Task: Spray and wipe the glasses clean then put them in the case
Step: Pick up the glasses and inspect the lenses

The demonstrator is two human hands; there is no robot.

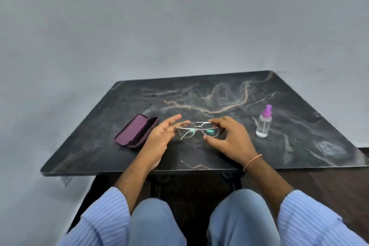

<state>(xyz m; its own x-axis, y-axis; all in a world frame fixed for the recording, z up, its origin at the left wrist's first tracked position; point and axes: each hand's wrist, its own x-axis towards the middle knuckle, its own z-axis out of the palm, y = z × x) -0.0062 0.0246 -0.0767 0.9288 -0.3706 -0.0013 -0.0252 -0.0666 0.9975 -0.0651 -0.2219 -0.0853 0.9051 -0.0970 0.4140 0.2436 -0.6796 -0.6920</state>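
At the centre of the frame, the glasses (pixel 196 129) (thin metal frame, clear lenses) sit just above the dark marbled table (pixel 299 126), held from both sides. The right hand (pixel 229 138) pinches the right lens rim, fingers curled over the top and thumb below. The left hand (pixel 161 136) touches the left hinge with fairly straight fingers. An open purple case (pixel 135 131) lies at centre left, and a spray bottle (pixel 264 122) stands upright at centre right.
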